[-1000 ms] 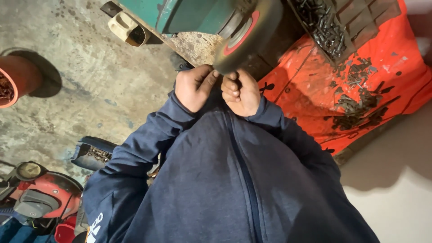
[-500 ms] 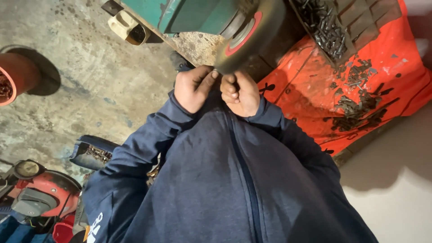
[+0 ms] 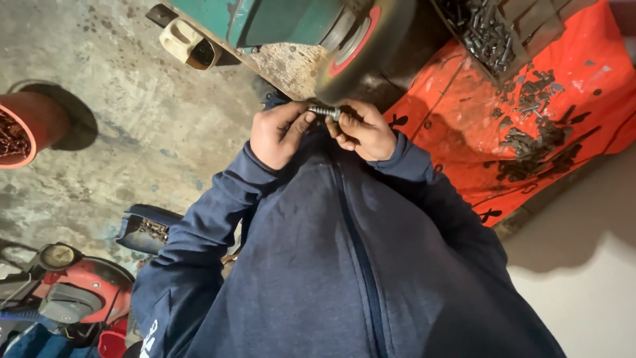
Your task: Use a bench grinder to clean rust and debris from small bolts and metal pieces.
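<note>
Both my hands hold a small grey threaded bolt [image 3: 324,111] right under the rim of a dark grinding wheel [image 3: 363,48] with a red centre. My left hand [image 3: 277,134] pinches the bolt's left end with thumb and fingers. My right hand [image 3: 361,130] grips its right end. The bolt lies level, close to or touching the wheel's edge; which one I cannot tell. My dark blue zipped jacket fills the lower middle of the view and hides what is below my hands.
The wheel sits on a green machine [image 3: 278,20]. An orange cloth [image 3: 563,126] at the right carries dark metal parts; a box of bolts [image 3: 483,30] stands above it. An orange-red bucket [image 3: 20,129] is at left, a blue container [image 3: 147,229] and red tool [image 3: 66,298] lower left.
My hands have stayed at the wheel with the bolt. The view has shifted only slightly.
</note>
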